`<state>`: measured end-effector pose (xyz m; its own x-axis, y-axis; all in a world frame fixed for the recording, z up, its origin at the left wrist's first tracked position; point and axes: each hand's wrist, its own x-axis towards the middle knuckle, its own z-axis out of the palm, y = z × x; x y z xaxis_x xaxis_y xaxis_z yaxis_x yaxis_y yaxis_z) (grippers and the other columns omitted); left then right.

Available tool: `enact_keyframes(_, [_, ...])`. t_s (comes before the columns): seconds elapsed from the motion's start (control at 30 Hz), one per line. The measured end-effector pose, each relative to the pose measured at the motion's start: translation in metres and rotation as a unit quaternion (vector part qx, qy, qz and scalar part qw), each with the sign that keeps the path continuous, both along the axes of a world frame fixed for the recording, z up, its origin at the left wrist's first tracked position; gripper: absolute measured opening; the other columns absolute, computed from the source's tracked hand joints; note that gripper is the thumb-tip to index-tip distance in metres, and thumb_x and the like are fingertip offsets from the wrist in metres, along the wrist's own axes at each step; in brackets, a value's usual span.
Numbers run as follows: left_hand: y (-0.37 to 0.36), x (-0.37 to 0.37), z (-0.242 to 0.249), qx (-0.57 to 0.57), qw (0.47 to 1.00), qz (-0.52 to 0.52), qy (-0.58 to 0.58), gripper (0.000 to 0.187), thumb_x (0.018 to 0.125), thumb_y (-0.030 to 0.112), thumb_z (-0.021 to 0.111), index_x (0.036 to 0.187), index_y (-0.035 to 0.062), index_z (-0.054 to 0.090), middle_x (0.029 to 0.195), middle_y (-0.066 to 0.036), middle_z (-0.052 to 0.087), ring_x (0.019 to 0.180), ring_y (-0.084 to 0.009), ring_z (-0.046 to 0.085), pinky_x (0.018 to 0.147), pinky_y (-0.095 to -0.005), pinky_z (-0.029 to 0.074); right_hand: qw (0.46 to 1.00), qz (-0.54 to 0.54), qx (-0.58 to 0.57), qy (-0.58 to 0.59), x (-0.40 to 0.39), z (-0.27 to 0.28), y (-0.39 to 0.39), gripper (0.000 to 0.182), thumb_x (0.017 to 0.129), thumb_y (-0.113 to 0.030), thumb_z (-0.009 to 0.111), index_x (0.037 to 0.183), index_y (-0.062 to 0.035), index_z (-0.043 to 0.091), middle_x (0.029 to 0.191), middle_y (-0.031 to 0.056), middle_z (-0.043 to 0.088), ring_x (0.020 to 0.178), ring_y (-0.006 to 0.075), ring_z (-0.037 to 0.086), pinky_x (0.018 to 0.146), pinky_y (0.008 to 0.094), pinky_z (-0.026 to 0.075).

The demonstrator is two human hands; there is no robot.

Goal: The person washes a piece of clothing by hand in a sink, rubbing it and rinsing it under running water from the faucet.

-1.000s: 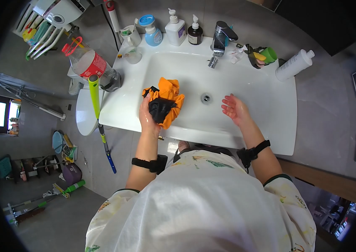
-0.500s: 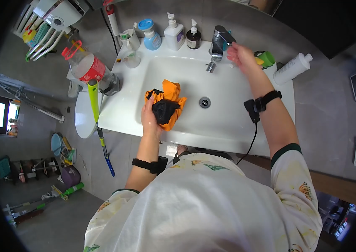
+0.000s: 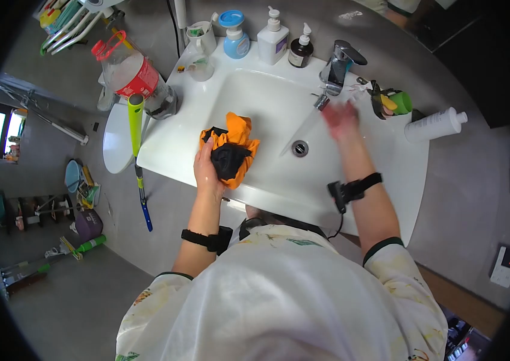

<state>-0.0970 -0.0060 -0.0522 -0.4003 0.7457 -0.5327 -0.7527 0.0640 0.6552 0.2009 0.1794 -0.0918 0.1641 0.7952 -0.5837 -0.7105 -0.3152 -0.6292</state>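
Bunched orange and black fabric (image 3: 240,135) is gripped in my left hand (image 3: 207,168), over the left side of the white sink (image 3: 267,99). My right hand (image 3: 342,120) is smeared by motion just right of the faucet's spout; its fingers cannot be made out. The chrome faucet (image 3: 336,66) stands at the back of the basin with its lever raised to the right. A thin stream of water (image 3: 303,127) slants from the spout into the basin, toward the drain (image 3: 300,148).
Along the back rim stand a blue-capped bottle (image 3: 235,42), a white pump bottle (image 3: 273,42) and a dark pump bottle (image 3: 301,49). A white bottle (image 3: 435,125) lies tilted at right, beside a green cup (image 3: 401,102). A large plastic bottle (image 3: 140,78) stands left.
My right hand has left the faucet lever and come down beside the spout. Water now runs from the faucet. My left hand keeps its hold on the fabric. The view has shifted slightly.
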Motion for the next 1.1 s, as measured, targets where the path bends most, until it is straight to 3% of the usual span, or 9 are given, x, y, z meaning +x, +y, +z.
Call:
enact_keyframes(0.13, [-0.002,0.001,0.0,-0.031,0.999,0.007,0.009,0.039,0.085,0.022,0.066,0.112,-0.0015,0.05,0.103,-0.014,0.061,0.09,-0.0245,0.064,0.079,-0.0359,0.055,0.976,-0.052,-0.151,0.149,-0.078,0.036,-0.042,0.079,0.091,-0.06,0.03,0.147,-0.0076,0.009,0.152,0.0198,0.011,0.141,0.0317,0.014,0.11,0.0572,0.017])
enact_keyframes(0.23, [-0.008,0.0,0.0,-0.026,1.0,0.012,0.008,0.038,0.084,0.021,0.066,0.111,-0.0007,0.05,0.103,-0.013,0.061,0.09,-0.0242,0.064,0.079,-0.0355,0.055,0.948,-0.058,-0.056,0.307,-0.075,0.031,-0.014,0.088,0.087,-0.069,0.026,0.148,-0.0138,-0.004,0.153,0.0152,-0.011,0.143,0.0297,-0.005,0.112,0.0549,0.008])
enact_keyframes(0.5, [-0.015,0.003,0.003,-0.051,0.998,0.033,0.0,0.034,0.084,0.019,0.067,0.107,0.0008,0.052,0.098,-0.011,0.062,0.087,-0.023,0.064,0.077,-0.0353,0.055,0.942,-0.118,-0.005,0.313,-0.064,0.018,-0.012,0.09,0.085,-0.071,0.027,0.148,-0.0125,0.001,0.152,0.0186,0.004,0.142,0.0315,0.003,0.113,0.0531,0.006])
enact_keyframes(0.7, [-0.007,0.009,0.004,-0.039,0.999,0.005,0.005,0.033,0.084,0.019,0.067,0.106,0.0005,0.051,0.098,-0.011,0.062,0.087,-0.023,0.064,0.077,-0.035,0.055,0.954,-0.098,-0.002,0.282,-0.052,0.013,-0.019,0.092,0.088,-0.068,0.024,0.143,0.0039,0.006,0.142,0.0258,0.021,0.135,0.035,0.019,0.114,0.05,0.009])
enact_keyframes(0.83, [0.0,0.016,0.011,-0.027,0.999,-0.017,0.005,0.033,0.085,0.019,0.066,0.107,-0.0001,0.05,0.099,-0.012,0.061,0.088,-0.0226,0.064,0.076,-0.0349,0.055,0.961,0.011,-0.041,0.274,-0.044,0.006,-0.044,0.081,0.093,-0.061,0.022,0.127,0.011,0.037,0.126,0.0276,0.044,0.126,0.0364,0.037,0.107,0.0497,0.027])
enact_keyframes(0.9, [0.002,0.02,0.015,-0.025,0.999,-0.025,0.012,0.032,0.085,0.019,0.065,0.108,0.0014,0.05,0.102,-0.011,0.06,0.09,-0.0225,0.063,0.077,-0.0348,0.055,0.93,0.336,-0.057,0.134,-0.035,0.003,-0.068,0.076,0.092,-0.06,0.033,0.122,0.0091,0.045,0.121,0.025,0.05,0.114,0.0344,0.049,0.1,0.0466,0.037])
enact_keyframes(0.93, [0.002,0.022,0.013,-0.026,0.999,-0.026,0.012,0.032,0.085,0.019,0.065,0.108,0.0014,0.05,0.102,-0.011,0.06,0.09,-0.0225,0.063,0.077,-0.0348,0.055,0.931,0.335,-0.057,0.134,-0.031,0.002,-0.076,0.076,0.092,-0.06,0.033,0.122,0.0091,0.045,0.121,0.025,0.05,0.114,0.0344,0.049,0.1,0.0466,0.037])
enact_keyframes(1.0, [0.002,0.024,0.006,0.017,0.998,-0.049,0.022,0.034,0.085,0.019,0.065,0.111,0.0038,0.05,0.106,-0.01,0.06,0.096,-0.0224,0.062,0.083,-0.0347,0.053,0.732,0.552,-0.044,-0.398,-0.026,0.0,-0.091,0.076,0.088,-0.06,0.045,0.127,0.0054,0.043,0.124,0.0231,0.05,0.109,0.0314,0.053,0.097,0.0438,0.041])
enact_keyframes(1.1, [0.005,0.033,-0.01,0.08,0.989,-0.118,0.037,0.048,0.085,0.024,0.068,0.122,0.0042,0.046,0.114,-0.007,0.058,0.112,-0.0219,0.054,0.101,-0.0347,0.039,0.863,0.413,0.013,-0.292,-0.044,0.033,-0.112,0.078,0.085,-0.062,0.049,0.132,-0.0009,0.043,0.132,0.0209,0.048,0.121,0.0348,0.048,0.098,0.0448,0.04])
